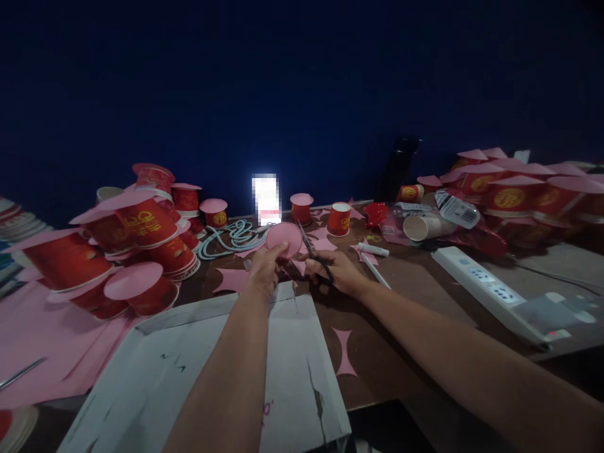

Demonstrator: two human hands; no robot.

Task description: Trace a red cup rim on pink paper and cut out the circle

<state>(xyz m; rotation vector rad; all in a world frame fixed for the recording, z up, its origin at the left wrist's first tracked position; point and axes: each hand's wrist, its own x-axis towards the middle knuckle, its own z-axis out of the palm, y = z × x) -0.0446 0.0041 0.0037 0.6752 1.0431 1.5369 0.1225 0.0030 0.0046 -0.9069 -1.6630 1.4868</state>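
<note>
My left hand pinches a round pink paper disc and holds it up over the brown table. My right hand is closed on black scissors, whose blades point up beside the disc's right edge. Pink paper scraps lie around both hands. A white cardboard box lid sits under my left forearm.
Red paper cups capped with pink discs are piled at the left and the far right. Also here: pink paper sheets, a coiled light cable, a glowing phone, a white power strip, and white pens.
</note>
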